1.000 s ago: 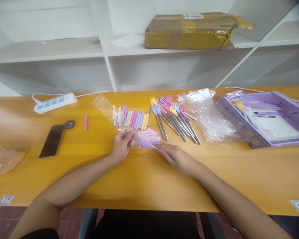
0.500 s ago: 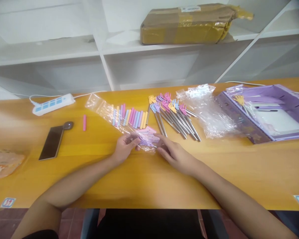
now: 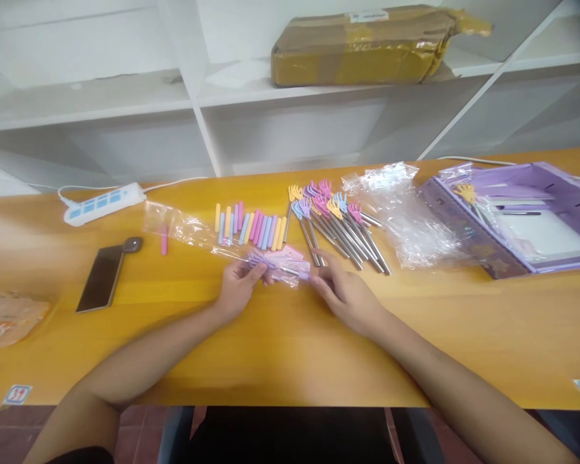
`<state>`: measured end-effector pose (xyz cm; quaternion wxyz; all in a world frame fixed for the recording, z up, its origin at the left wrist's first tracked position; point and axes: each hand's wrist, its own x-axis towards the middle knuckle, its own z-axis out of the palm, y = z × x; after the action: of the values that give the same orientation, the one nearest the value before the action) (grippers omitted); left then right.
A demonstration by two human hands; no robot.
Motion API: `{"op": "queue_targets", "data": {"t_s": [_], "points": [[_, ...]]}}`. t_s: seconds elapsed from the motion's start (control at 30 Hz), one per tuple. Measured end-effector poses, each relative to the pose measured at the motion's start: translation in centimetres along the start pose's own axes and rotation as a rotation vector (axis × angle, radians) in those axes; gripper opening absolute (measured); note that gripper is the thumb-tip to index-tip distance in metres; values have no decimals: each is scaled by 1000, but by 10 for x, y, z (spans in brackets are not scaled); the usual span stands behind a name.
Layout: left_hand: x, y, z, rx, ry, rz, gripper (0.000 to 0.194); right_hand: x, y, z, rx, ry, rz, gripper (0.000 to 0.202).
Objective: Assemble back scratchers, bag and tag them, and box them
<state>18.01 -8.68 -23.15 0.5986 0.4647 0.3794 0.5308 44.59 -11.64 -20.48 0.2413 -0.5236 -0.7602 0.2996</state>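
My left hand (image 3: 236, 287) is closed on a clear plastic bag (image 3: 188, 231), which trails up to the left. Inside or against the bag lies a purple claw-headed stick (image 3: 280, 265) with a metal rod and a purple end. My right hand (image 3: 345, 290) is at that purple end, thumb beside it and forefinger raised apart; whether it grips is unclear. Pink cards (image 3: 294, 254) lie just behind. Beyond are a row of pastel tubes (image 3: 256, 227) and a pile of metal sticks with coloured claw heads (image 3: 345, 229).
A purple box (image 3: 507, 248) stands at right beside clear bags (image 3: 410, 225). At left are a phone (image 3: 100, 277), a mouse-like object (image 3: 132, 244), a power strip (image 3: 105, 203) and one pink tube (image 3: 164, 240). A taped carton (image 3: 357, 51) sits on the shelf.
The bag's trailing end has swung left, off the tubes and over toward the lone pink tube. The purple stick now lies more level between my hands, and my left hand has shifted slightly left.
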Motion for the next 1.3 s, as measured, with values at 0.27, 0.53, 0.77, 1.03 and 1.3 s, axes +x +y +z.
{"op": "queue_targets", "data": {"t_s": [0.27, 0.53, 0.77, 1.03, 1.3], "points": [[1, -1, 0, 101, -119, -106, 47, -2, -7, 3, 74, 19, 37, 58], [-5, 5, 4, 222, -295, -179, 45, -5, -26, 19, 252, -61, -46, 62], [6, 3, 5, -8, 9, -95, 52, 0, -5, 7, 341, 110, -78, 36], [8, 5, 5, -146, 2, -180, 50, 7, -6, -3, 707, -34, -93, 32], [9, 1, 3, -175, -111, -231, 49, 7, -2, 5, 692, -16, -228, 25]]}}
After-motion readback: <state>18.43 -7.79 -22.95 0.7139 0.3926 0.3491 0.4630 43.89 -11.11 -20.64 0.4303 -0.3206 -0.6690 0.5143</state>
